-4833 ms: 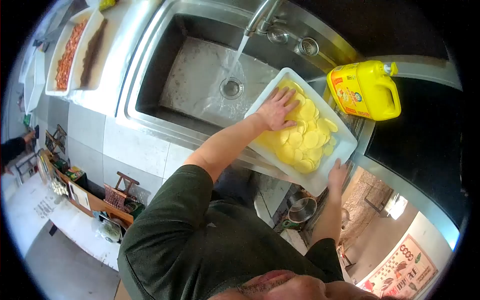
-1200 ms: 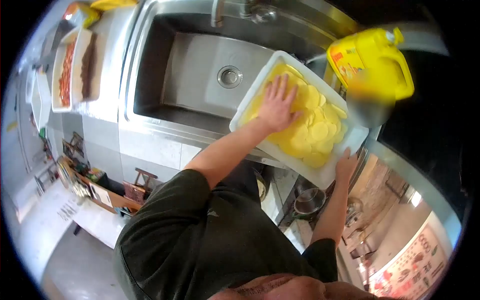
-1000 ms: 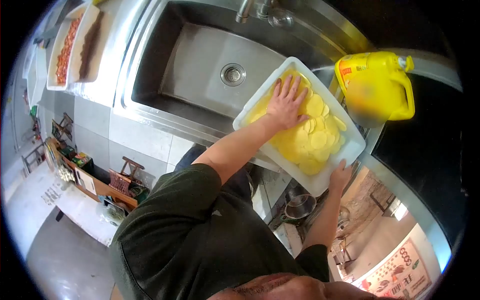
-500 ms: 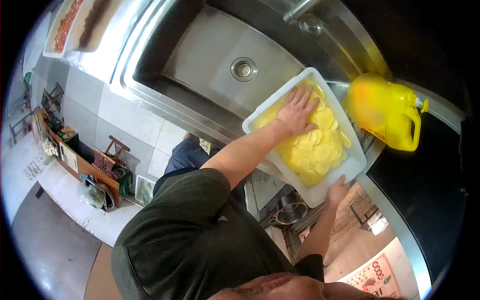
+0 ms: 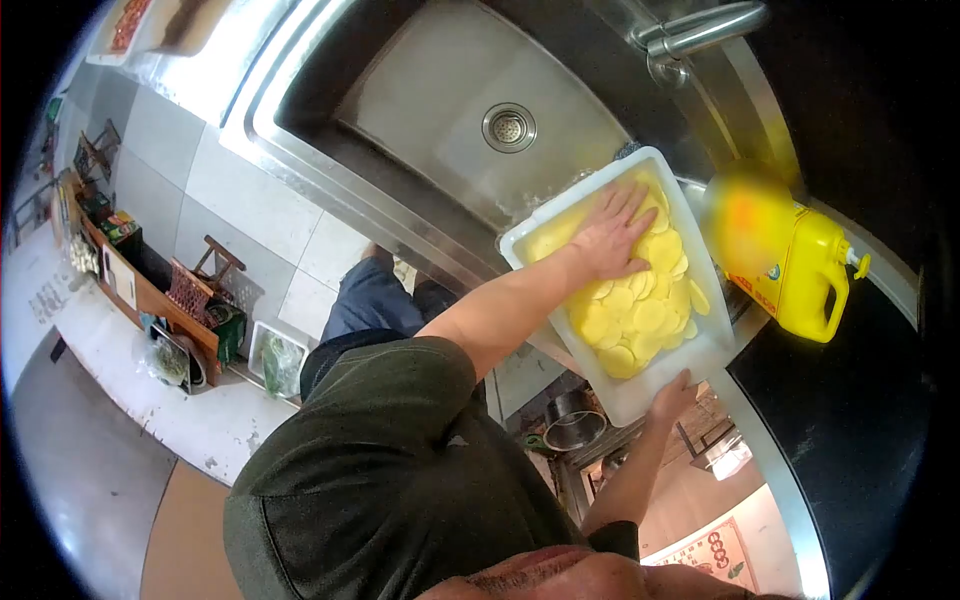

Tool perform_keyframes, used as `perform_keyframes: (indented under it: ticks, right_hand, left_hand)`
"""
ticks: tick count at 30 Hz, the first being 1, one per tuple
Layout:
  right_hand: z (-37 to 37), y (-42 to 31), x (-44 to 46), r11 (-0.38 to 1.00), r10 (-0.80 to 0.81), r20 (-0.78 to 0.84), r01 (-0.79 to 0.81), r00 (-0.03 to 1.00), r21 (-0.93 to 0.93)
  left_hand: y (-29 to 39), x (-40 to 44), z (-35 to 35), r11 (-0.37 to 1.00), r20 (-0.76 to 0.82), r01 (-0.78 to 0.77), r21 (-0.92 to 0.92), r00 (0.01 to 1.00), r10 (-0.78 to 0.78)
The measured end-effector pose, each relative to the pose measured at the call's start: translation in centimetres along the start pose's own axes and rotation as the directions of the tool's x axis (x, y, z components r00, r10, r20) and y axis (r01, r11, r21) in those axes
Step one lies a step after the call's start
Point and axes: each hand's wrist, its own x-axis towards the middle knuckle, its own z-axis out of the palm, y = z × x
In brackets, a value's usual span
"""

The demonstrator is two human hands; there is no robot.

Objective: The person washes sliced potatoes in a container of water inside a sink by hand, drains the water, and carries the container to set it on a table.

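A white plastic tub (image 5: 712,335) holding pale yellow potato slices (image 5: 640,315) rests at the sink's edge. My left hand (image 5: 612,232) lies flat on the slices, palm down and fingers spread. Yellowish liquid shows around them at the tub's sink-side end. My right hand (image 5: 674,398) grips the tub's near rim; its fingers under the rim are partly hidden. Below the tub's sink-side edge, the sink (image 5: 440,100) looks wet.
A curved metal faucet (image 5: 705,32) stands behind the sink. Right of the tub is a yellow jug (image 5: 805,270) with a pump top. A pot (image 5: 575,425) sits below. At far left are a wooden shelf (image 5: 160,310) and a bagged green vegetable (image 5: 280,362).
The view has shifted, bringing more of the faucet into sight. Wet marks now show in the sink beside the tub. Both hands keep their places on the slices and the rim.
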Motion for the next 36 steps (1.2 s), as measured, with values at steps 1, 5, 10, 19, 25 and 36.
perform_keyframes:
  ticks: [1,5,10,19,25,36]
  right_hand:
    - [-0.1,-0.6,-0.4,1.000,-0.021,-0.025,0.021,0.999,-0.008]
    - [-0.1,0.8,0.5,0.996,0.091,0.039,-0.090,0.995,-0.025]
    - [-0.5,-0.4,0.1,0.997,0.070,0.061,-0.070,0.996,0.010]
    - [-0.4,1.2,0.7,1.000,-0.020,0.021,0.020,1.000,0.014]
    - [-0.7,-1.6,-0.5,0.999,0.047,0.006,-0.047,0.999,0.015]
    - [-0.8,-0.8,-0.3,0.997,0.026,0.019,-0.025,0.999,-0.075]
  left_hand:
    - [-0.1,-0.1,0.0,1.000,-0.011,-0.002,-0.013,1.000,0.001]
    - [-0.5,-0.3,-0.2,0.999,-0.017,0.010,-0.051,1.000,-0.011]
    - [-0.7,-0.3,-0.2,0.997,-0.026,0.003,-0.073,1.000,-0.005]
    - [-0.8,-0.5,-0.2,0.999,-0.037,0.008,-0.049,0.999,-0.009]
    - [-1.1,-0.8,-0.7,0.996,-0.007,0.046,-0.074,0.999,-0.047]
    - [-2.2,-1.7,-1.4,1.000,-0.062,-0.012,0.014,0.998,0.013]
